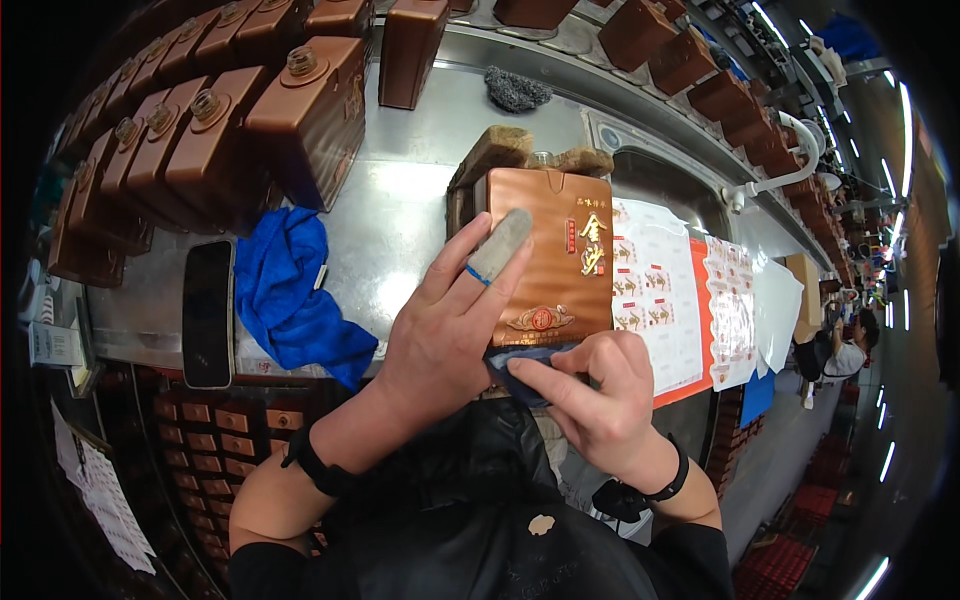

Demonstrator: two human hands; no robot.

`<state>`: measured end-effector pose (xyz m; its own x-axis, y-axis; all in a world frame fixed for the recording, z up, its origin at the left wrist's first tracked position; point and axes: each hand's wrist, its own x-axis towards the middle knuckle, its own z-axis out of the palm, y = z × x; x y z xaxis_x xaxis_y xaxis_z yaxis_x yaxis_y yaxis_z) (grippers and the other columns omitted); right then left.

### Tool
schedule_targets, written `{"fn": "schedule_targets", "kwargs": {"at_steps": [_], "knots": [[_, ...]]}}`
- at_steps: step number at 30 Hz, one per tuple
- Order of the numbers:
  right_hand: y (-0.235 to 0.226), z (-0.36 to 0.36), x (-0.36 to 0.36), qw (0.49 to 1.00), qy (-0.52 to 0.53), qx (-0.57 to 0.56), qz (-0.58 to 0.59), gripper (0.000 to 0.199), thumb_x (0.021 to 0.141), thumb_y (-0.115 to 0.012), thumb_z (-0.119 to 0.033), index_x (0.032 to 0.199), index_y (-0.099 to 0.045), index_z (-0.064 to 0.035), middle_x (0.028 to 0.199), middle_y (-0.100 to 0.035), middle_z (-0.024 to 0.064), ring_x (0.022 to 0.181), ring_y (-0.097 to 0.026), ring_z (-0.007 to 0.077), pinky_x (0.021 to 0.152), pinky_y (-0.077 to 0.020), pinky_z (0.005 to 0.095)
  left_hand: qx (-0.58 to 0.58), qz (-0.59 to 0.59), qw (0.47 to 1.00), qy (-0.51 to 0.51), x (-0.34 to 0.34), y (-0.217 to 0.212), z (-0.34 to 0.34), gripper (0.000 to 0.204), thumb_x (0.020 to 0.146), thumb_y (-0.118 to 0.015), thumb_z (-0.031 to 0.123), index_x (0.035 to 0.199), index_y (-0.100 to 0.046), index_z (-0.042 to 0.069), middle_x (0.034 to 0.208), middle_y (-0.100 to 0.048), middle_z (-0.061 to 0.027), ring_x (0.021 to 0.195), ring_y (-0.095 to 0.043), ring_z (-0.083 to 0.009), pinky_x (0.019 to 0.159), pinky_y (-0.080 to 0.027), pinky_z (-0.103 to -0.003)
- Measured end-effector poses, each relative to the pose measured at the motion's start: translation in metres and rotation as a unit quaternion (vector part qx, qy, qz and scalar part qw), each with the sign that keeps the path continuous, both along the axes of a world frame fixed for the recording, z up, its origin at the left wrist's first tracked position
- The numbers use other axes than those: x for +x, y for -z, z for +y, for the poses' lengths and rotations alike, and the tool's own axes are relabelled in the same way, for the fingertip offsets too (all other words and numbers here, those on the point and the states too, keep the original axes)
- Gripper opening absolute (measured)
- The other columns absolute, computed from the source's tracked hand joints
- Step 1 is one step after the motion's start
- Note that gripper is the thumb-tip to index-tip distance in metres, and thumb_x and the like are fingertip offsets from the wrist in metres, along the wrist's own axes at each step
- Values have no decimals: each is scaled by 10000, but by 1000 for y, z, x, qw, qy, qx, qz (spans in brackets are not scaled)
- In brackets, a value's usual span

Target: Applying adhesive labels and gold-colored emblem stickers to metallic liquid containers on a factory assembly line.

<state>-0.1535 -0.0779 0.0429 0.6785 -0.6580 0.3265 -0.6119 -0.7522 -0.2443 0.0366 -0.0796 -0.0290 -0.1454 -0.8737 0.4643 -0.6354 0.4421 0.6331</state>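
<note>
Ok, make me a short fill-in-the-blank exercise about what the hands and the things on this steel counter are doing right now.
1. The left hand lies flat on a copper-brown ____ with an ornate front.
2. The right hand presses a dark ____ cloth against the box's lower edge.
3. A black ____ lies face up on the counter, left of the crumpled blue cloth.
4. The left hand's index finger wears a grey ____.

Missing words: box; blue; phone; finger cot

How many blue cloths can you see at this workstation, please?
2. One blue cloth lies crumpled on the steel table, left of the brown bottle. A darker one is under the right hand at the bottle's lower edge. Others may be hidden.
</note>
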Motion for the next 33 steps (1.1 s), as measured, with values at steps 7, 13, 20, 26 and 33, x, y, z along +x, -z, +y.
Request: {"fn": "schedule_targets", "kwargs": {"at_steps": [7, 13, 20, 26, 33], "knots": [[-3, 0, 4, 1000, -12, 4, -7, 473, 600, -787, -28, 1050, -793, -175, 850, -573, 29, 775, -525, 231, 683, -407, 353, -6, -10, 1000, -7, 0, 2, 1, 858, 684, -855, 245, 1449, -526, 36, 1457, -527, -147, 1451, -394, -324, 1163, -397, -407], [-9, -1, -10, 997, 70, 6, 7, 417, 667, -794, -55, 1073, -782, -147, 798, -542, 14, 748, -523, 225, 673, -390, 355, 13, 12, 1000, 9, 1, 0, 1, 850, 700, -865, 263, 1447, -526, 39, 1481, -506, -136, 1464, -373, -311, 1168, -394, -405], [-4, 10, 4, 997, 36, 59, -39, 405, 667, -827, -60, 1065, -771, -110, 780, -549, 33, 717, -530, 232, 642, -406, 364, 9, 17, 1000, 7, 1, -1, 1, 863, 683, -873, 230, 1449, -524, 43, 1484, -502, -134, 1467, -366, -314, 1168, -396, -401], [-1, 2, -8, 960, 230, 107, -121, 213, 855, -793, -110, 1005, -669, -23, 748, -655, 109, 610, -646, 250, 559, -500, 336, 59, 33, 998, 14, 4, 6, 3, 1098, 600, -921, 213, 1545, -387, 49, 1449, -498, -197, 1438, -389, -372, 1142, -409, -432], [7, -2, 23, 964, 232, 123, -44, 251, 927, -703, -167, 1051, -538, -24, 667, -653, 174, 543, -663, 366, 493, -505, 435, 93, 64, 994, 12, -1, 13, 4, 1204, 583, -930, 211, 1576, -278, 13, 1437, -477, -266, 1348, -461, -469, 1120, -426, -470]]}}
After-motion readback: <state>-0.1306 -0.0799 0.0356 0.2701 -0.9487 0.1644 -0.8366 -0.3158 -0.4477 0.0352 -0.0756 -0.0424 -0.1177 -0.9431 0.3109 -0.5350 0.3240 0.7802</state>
